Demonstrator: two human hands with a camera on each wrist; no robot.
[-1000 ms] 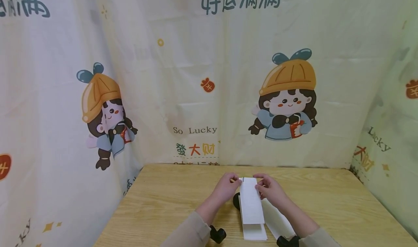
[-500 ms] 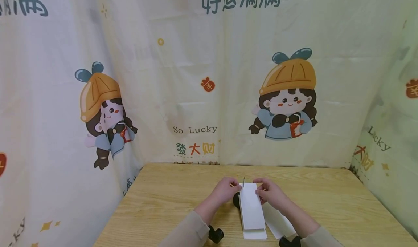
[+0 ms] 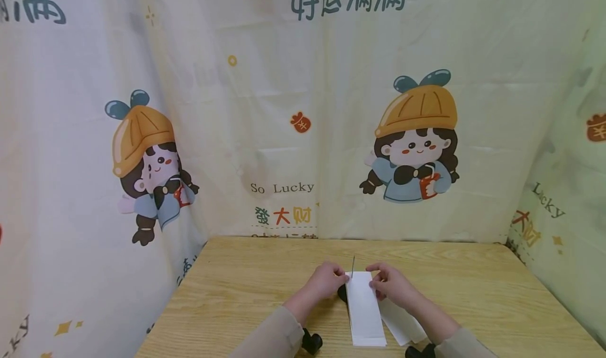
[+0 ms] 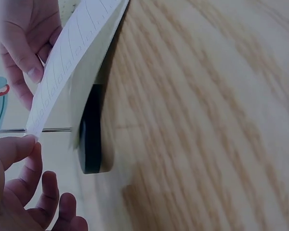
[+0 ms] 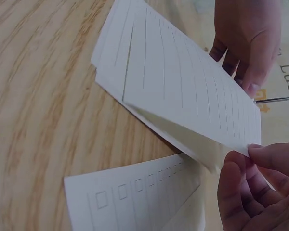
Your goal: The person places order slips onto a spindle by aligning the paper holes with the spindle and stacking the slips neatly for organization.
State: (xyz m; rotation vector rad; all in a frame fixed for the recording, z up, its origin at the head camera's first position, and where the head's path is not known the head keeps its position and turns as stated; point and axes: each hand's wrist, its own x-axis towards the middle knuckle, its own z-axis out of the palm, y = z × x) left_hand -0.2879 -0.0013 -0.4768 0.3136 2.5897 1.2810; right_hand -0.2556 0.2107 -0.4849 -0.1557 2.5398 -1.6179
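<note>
A lined white paper slip [image 3: 365, 310] is held by both hands at its far end. My left hand [image 3: 326, 281] pinches its left corner between thumb and finger. My right hand [image 3: 393, 285] pinches the right edge. A thin metal spike [image 4: 57, 129] passes through the slip near the left fingertips, as the left wrist view shows. Its tip [image 3: 353, 260] stands above the paper. Beneath is a round black base [image 4: 90, 144], partly hidden. More slips [image 5: 102, 62] lie under the held one, which is raised at the far end with a gap below.
Another slip [image 5: 130, 192], printed with small squares, lies on the wooden table [image 3: 255, 284] to the right, partly under the right forearm. Black wrist devices [image 3: 312, 341] sit near both cuffs. A printed curtain [image 3: 265, 137] hangs behind the table.
Both hands have lowered the slip and brought it slightly nearer. More of the spike now shows above the paper. The slip's near end has come down onto the slips below.
</note>
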